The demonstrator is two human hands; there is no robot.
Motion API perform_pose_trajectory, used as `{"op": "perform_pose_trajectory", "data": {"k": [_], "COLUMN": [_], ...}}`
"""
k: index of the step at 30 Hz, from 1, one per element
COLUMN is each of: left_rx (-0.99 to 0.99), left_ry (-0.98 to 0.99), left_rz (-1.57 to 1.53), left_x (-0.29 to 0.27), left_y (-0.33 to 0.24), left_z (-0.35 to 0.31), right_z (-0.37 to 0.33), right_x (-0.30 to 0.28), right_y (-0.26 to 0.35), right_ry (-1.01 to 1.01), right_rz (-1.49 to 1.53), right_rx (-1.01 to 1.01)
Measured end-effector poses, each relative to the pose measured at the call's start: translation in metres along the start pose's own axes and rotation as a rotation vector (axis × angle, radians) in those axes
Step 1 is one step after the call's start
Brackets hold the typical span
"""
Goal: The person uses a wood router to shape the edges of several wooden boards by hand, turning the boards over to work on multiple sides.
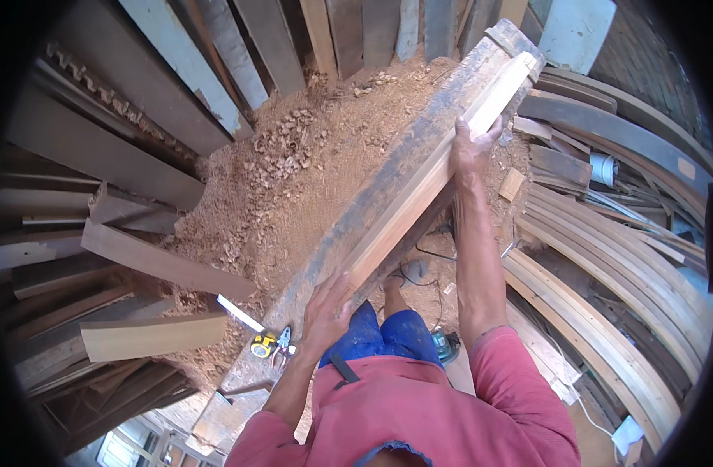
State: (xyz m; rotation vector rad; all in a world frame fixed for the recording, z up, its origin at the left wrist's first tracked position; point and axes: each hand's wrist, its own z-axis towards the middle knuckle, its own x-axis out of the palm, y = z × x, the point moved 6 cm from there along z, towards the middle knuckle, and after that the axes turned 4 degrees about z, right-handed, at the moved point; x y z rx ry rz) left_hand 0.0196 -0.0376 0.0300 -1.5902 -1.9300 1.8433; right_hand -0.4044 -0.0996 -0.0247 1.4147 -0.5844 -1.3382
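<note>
A long, pale wooden strip [399, 226] lies slantwise along a narrow, worn workbench [372, 206], its far end bright in the light. My right hand [473, 149] is wrapped round the strip toward its far end, thumb on the right side. At the near end, my left hand [325, 315] is closed about the strip's end; some of its fingers are hidden. Just left of that hand, a yellow tape measure [263, 345] and pliers [283, 348] rest on the bench beside a thin white strip [240, 313].
Wood shavings [286, 187] cover the floor beyond the bench. Dark planks [130, 93] stand at the left and back. Curved boards [605, 257] are stacked at the right. A green power tool [445, 346] sits by my legs, and a small wood block [511, 185] lies right of my right forearm.
</note>
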Motion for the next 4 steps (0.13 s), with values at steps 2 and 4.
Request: {"op": "perform_pose_trajectory", "data": {"k": [2, 4], "left_rx": [0.003, 0.024], "left_ry": [-0.053, -0.129], "left_rz": [-0.046, -0.093], "left_x": [-0.002, 0.003], "left_y": [0.009, 0.016], "left_z": [-0.01, -0.014], "right_z": [-0.001, -0.001], "right_x": [0.007, 0.012], "right_y": [-0.019, -0.014], "right_ry": [0.168, 0.158], "right_rz": [0.134, 0.071], "right_rx": [0.206, 0.168]}}
